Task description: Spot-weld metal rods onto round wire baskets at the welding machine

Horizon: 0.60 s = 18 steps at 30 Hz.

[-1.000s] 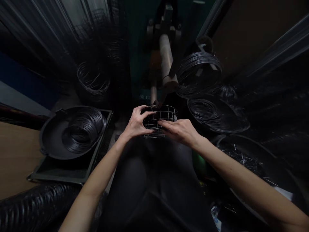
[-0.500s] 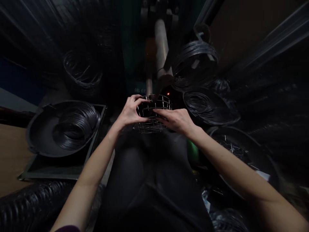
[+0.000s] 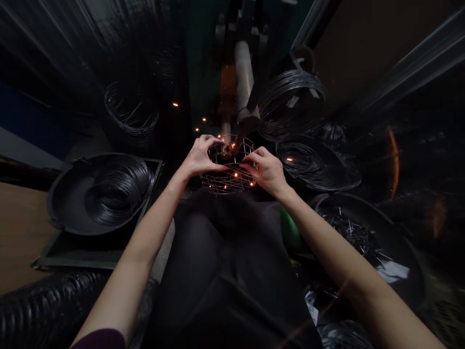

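Note:
A round wire basket point(image 3: 221, 180) sits at the tip of a welding machine's electrode arm point(image 3: 244, 80), above my lap. My left hand point(image 3: 201, 156) grips the basket's left side, thumb low and fingers over the upper rim. On its right side, my right hand point(image 3: 267, 169) pinches the wire with thumb and fingers. A lower electrode point(image 3: 225, 130) meets the basket between my hands. Bright orange sparks point(image 3: 236, 175) fly around the contact point. The exact weld spot is partly hidden by the wires.
At the left, a black pan point(image 3: 67, 208) holds a wire coil point(image 3: 119, 191) on a metal stand. To the right lie more coils point(image 3: 300, 157) and a dark pan point(image 3: 403, 242) with loose wire pieces. A green object point(image 3: 288, 230) is beside my right leg.
Sparks have burst out from the electrodes and scattered widely. My right hand has drawn back from over the basket to its right edge, fingers now curled. My left hand keeps its grip.

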Each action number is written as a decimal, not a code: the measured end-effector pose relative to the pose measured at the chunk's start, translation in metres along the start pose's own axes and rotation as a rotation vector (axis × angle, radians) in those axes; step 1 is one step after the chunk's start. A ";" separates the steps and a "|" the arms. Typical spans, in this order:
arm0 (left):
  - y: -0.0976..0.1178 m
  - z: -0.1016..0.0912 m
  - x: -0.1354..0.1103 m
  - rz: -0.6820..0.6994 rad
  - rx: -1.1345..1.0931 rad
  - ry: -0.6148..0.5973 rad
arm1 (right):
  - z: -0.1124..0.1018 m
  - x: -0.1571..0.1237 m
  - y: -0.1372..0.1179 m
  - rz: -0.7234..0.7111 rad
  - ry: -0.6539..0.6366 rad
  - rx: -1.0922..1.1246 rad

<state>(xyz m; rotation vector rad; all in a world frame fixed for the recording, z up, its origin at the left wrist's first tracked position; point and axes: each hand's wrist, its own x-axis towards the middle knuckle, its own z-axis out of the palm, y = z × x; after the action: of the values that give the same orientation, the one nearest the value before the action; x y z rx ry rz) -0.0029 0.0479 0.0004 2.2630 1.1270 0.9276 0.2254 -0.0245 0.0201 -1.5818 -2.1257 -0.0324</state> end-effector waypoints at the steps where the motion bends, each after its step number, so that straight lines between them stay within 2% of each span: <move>1: -0.001 0.000 0.004 -0.003 0.001 0.004 | 0.002 0.003 0.002 0.019 0.005 0.016; 6: -0.006 -0.003 0.026 -0.063 -0.033 -0.003 | 0.008 0.025 0.005 0.142 0.021 0.063; 9: -0.015 -0.002 0.022 -0.048 -0.128 0.000 | -0.005 0.018 0.002 0.213 0.092 0.096; 12: -0.041 0.008 -0.003 -0.032 -0.299 0.054 | -0.028 -0.022 0.000 0.296 0.137 0.273; 14: -0.065 0.020 -0.023 -0.062 -0.463 0.049 | -0.040 -0.061 0.000 0.391 0.053 0.422; 16: -0.084 0.033 -0.040 -0.144 -0.612 0.025 | -0.041 -0.102 0.000 0.484 -0.060 0.478; 18: -0.096 0.045 -0.048 -0.237 -0.703 0.035 | -0.031 -0.137 -0.001 0.504 -0.125 0.415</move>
<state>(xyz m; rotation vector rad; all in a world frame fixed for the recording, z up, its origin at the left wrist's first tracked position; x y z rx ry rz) -0.0413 0.0589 -0.1089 1.5202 0.8716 1.0582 0.2644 -0.1569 -0.0062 -1.8307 -1.6155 0.6441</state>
